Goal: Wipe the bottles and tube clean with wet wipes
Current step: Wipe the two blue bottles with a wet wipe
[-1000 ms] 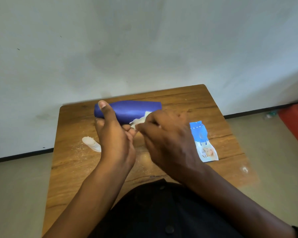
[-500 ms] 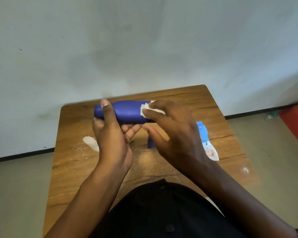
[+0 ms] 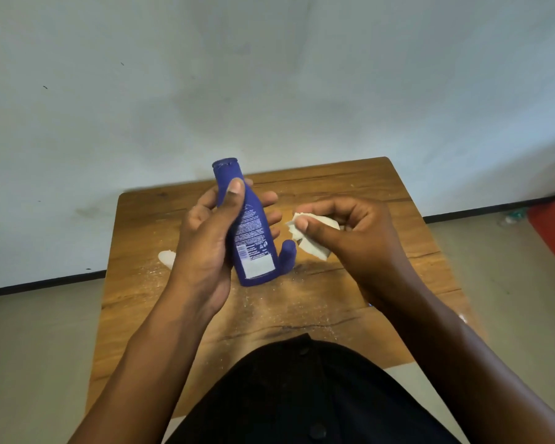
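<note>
Beneath both hands lies a small wooden table (image 3: 141, 251), its top speckled with pale powder or crumbs, set against a plain wall. The left hand (image 3: 205, 245) grips a dark blue bottle (image 3: 250, 238), thumb laid along the near side of the neck and fingers curled round the far side. The bottle stands almost upright in that grip, its long axis running top to bottom with a slight lean, the capped end pointing up and away toward the wall, the flat base pointing down toward the person. Its back label faces the camera: fine white print, a barcode and a blank white patch near the base. It is held above the table rather than resting on it.

The right hand (image 3: 356, 238) is apart from the left, just to the right of the bottle, pinching a crumpled white wet wipe (image 3: 311, 238) between thumb and fingers. Between the two hands, just behind the bottle's base, a smaller blue bottle (image 3: 287, 256) stands on the table. Left of the left hand, partly hidden by the wrist, lies a white tube (image 3: 166, 257).
</note>
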